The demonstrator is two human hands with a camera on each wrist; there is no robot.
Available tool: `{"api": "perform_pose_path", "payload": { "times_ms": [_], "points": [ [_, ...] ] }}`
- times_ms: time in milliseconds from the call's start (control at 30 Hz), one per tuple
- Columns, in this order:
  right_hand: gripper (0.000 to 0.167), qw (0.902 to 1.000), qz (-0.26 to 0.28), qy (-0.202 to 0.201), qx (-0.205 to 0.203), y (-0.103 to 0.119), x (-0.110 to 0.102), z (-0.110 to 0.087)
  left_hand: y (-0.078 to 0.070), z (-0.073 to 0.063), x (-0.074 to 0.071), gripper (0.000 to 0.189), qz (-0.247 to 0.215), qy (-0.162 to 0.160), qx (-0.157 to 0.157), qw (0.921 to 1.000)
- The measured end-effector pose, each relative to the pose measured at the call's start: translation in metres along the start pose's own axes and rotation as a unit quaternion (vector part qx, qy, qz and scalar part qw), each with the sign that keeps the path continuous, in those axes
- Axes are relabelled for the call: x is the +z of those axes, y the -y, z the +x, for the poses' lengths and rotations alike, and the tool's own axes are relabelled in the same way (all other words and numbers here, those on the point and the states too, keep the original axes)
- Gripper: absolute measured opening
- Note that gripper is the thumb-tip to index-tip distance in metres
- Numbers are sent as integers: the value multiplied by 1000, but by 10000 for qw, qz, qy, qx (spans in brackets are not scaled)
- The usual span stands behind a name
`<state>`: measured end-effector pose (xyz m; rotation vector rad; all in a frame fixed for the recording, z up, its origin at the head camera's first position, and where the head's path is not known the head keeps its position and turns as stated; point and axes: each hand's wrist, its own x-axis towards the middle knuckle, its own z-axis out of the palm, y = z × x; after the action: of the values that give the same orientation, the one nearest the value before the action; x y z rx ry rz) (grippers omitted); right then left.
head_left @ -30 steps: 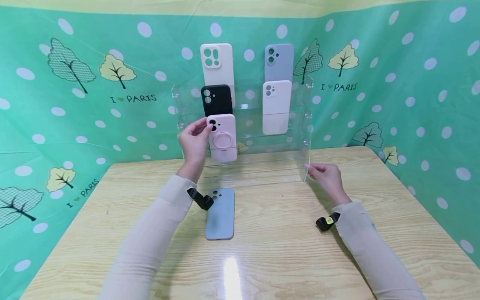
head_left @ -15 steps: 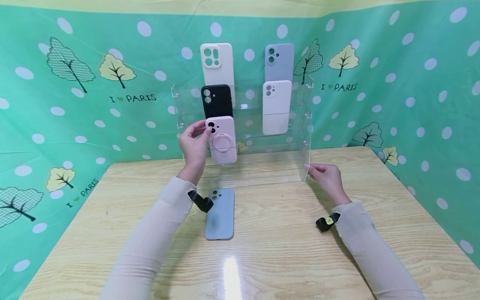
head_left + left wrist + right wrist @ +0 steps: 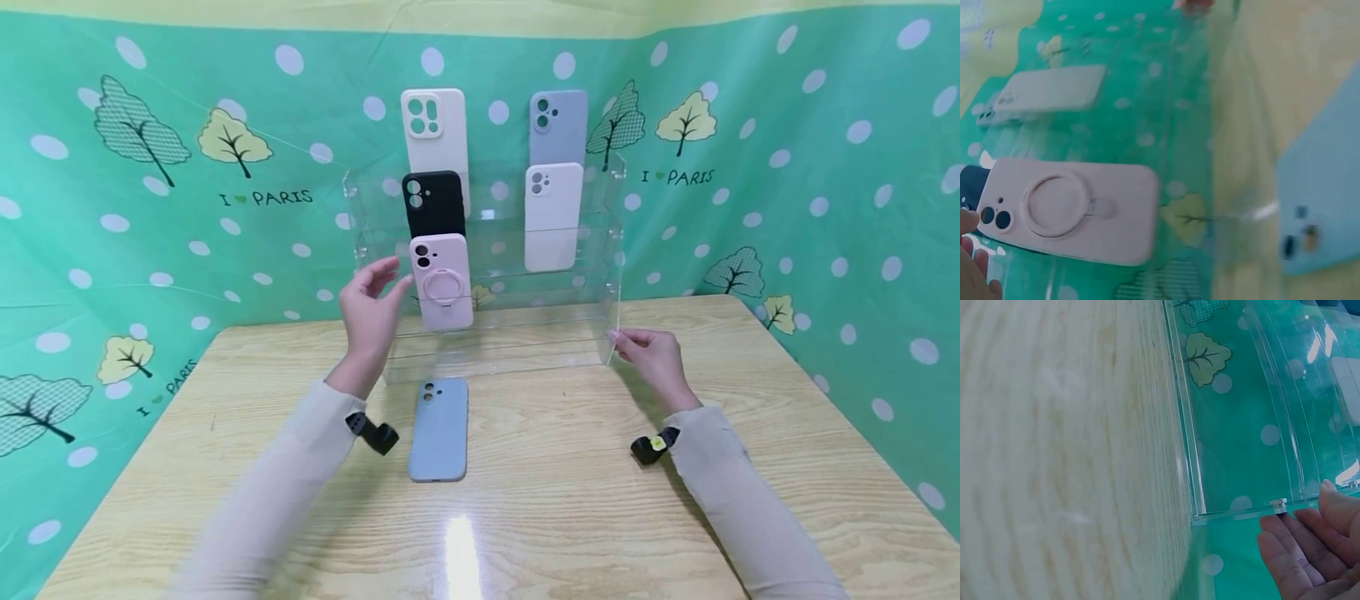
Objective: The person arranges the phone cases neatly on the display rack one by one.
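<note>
A pink phone case (image 3: 447,283) with a ring on its back stands in the clear acrylic rack (image 3: 525,354), in front of a black phone case (image 3: 433,202). My left hand (image 3: 371,312) is just left of the pink case, thumb and fingers parted with nothing between them. In the left wrist view the fingertips (image 3: 967,220) appear close to the case's camera end; whether they touch it I cannot tell. At the rack's lower right side, my right hand (image 3: 654,358) pinches the edge of the side panel between thumb and fingers.
A light blue phone case (image 3: 440,429) lies on the wooden table (image 3: 562,483) before the rack. Higher in the rack stand a cream case (image 3: 442,154), a grey-blue case (image 3: 558,137) and a white case (image 3: 553,217). Patterned green cloth (image 3: 262,233) hangs behind.
The pink case moved slightly down in the rack, then my left hand let go of it and drew back left and a little down. My right hand stays on the side panel.
</note>
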<state>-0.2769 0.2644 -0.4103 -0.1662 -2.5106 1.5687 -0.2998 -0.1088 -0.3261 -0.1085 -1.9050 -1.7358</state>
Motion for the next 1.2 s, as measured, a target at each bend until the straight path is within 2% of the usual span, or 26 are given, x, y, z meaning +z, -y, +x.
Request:
{"api": "perform_pose_path", "payload": {
  "times_ms": [133,233,400,567,767,867,1067,1200],
  "points": [
    [48,10000,28,-9,-23,-4,0,2,8,-23,-14,35,205,584,-381,9974],
    [49,10000,14,-14,-40,-4,0,2,15,-43,-23,36,494,1022,-730,9909],
    [47,10000,-29,-19,-37,0,0,0,26,-72,-31,38,875,1559,-1321,9750],
    [46,10000,39,-16,6,0,0,-1,41,-91,-33,48,1033,2063,-1747,9572],
    [44,9999,87,-17,67,1,1,-1,56,-106,-32,64,967,2160,-2395,9416],
    [45,9999,89,1,72,1,1,-1,62,-111,-28,73,998,2167,-2609,9354],
    [47,10000,31,-7,61,1,0,-2,69,-113,-20,81,1217,2069,-2669,9334],
    [46,10000,30,-40,77,1,0,-1,72,-114,-17,83,1401,2039,-2584,9338]
  ]
}}
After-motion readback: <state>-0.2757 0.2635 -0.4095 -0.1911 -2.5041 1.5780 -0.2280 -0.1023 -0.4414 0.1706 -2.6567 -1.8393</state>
